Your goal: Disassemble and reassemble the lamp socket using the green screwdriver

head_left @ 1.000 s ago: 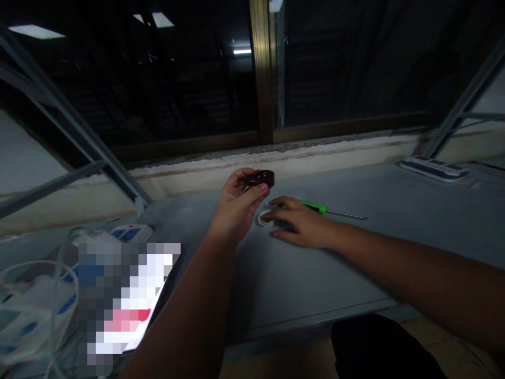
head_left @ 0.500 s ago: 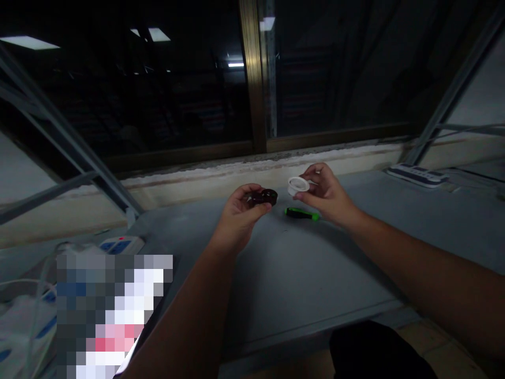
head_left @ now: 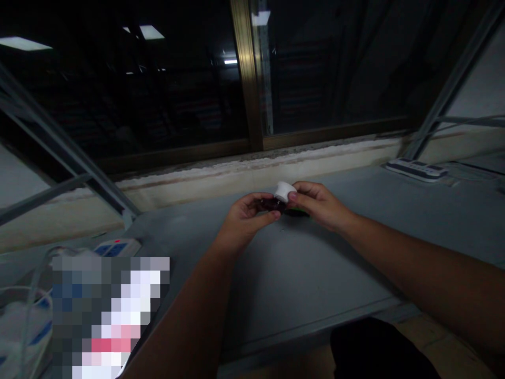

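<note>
Between its thumb and fingers, my left hand [head_left: 246, 218] grips a small dark, glossy round part [head_left: 272, 204], whose kind I cannot make out. A white ring-shaped cap [head_left: 284, 192] is pinched in my right hand [head_left: 317, 205]. The cap is tilted and sits against the top right of the dark part; whether they are joined I cannot tell. Behind the right fingers, on the table, lies a green and black screwdriver [head_left: 296, 212], mostly hidden. A tiny object [head_left: 282, 229] lies on the table just below the hands.
The grey table [head_left: 300, 284] runs up to a wall below a dark window [head_left: 165, 105]. Power strips lie at left [head_left: 118, 246] and back right [head_left: 416, 169]. A pixelated bright object [head_left: 114, 316] and cables are at lower left. Metal frame posts [head_left: 98, 181] stand at both sides.
My right hand has moved left and turned the white cap over, bringing it onto the dark part. My left hand has shifted slightly right. The screwdriver is now more covered.
</note>
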Demonstrator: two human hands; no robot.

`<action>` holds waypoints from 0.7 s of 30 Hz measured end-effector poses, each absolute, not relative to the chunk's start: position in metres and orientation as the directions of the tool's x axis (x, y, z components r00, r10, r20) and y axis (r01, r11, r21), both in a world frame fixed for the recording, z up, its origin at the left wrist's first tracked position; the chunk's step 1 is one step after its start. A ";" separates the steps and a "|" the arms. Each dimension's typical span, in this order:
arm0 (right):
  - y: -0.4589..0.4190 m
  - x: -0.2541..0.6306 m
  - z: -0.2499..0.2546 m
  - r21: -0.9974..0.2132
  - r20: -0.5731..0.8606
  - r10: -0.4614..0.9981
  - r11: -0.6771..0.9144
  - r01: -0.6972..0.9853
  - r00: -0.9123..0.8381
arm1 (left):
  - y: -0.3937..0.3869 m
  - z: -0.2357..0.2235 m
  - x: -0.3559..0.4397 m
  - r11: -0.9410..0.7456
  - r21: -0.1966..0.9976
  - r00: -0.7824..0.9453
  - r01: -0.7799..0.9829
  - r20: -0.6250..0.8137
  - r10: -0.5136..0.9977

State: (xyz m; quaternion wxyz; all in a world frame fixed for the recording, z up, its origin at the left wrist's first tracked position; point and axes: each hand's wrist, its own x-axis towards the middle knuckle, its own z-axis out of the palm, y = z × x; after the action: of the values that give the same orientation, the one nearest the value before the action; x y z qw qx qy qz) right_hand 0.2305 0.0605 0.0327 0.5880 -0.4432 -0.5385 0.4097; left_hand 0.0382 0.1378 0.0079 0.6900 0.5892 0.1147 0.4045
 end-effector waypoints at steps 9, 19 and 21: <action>0.061 0.231 0.031 -0.943 0.325 0.942 0.318 0.094 0.077 | 0.134 0.015 0.037 -0.108 0.921 0.601 -0.374 0.329 0.728; 0.059 0.230 0.029 -0.766 0.554 0.831 0.484 0.422 0.050 | 0.130 0.017 0.038 -0.224 0.920 0.542 -0.321 0.373 0.753; 0.055 0.228 0.030 -0.734 0.570 0.821 0.488 0.472 0.037 | 0.129 0.016 0.038 -0.326 0.889 0.506 -0.323 0.453 0.734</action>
State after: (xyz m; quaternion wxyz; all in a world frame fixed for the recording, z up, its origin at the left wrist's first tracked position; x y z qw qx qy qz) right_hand 0.2278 0.0553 0.0299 0.5377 -0.4792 -0.6745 0.1622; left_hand 0.0381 0.1288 0.0160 0.5596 0.6633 0.1551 0.4721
